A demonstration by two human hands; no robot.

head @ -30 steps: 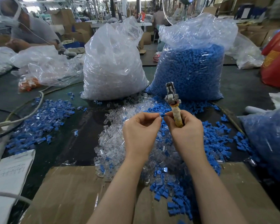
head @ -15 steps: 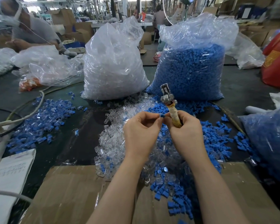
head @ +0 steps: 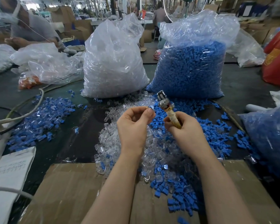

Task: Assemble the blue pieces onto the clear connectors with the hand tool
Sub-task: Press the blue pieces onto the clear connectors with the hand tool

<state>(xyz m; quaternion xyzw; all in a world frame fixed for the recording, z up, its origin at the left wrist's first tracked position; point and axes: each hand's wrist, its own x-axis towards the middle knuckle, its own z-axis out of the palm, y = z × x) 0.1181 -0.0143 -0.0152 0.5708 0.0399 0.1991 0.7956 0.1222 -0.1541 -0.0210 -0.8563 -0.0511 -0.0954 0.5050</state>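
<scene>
My right hand [head: 183, 126] grips the taped handle of the hand tool [head: 166, 107], whose metal head points up and away from me. My left hand [head: 134, 125] pinches a clear connector with a blue piece [head: 149, 108] at its fingertips, a short gap left of the tool's head. Beneath both hands lies a pile of loose clear connectors [head: 113, 141] mixed with loose blue pieces [head: 217, 135].
A bag of clear connectors [head: 113, 62] and a bag of blue pieces [head: 192, 65] stand behind the pile. Assembled blue parts [head: 44, 115] lie left, near cables [head: 27, 110]. Cardboard [head: 71, 191] covers the near edge; papers [head: 8, 175] at left. Another person [head: 31, 28] works far left.
My hands were touching at the fingertips; now they have come apart, the left drawing leftward with the small part. The tool's head has tilted a little left.
</scene>
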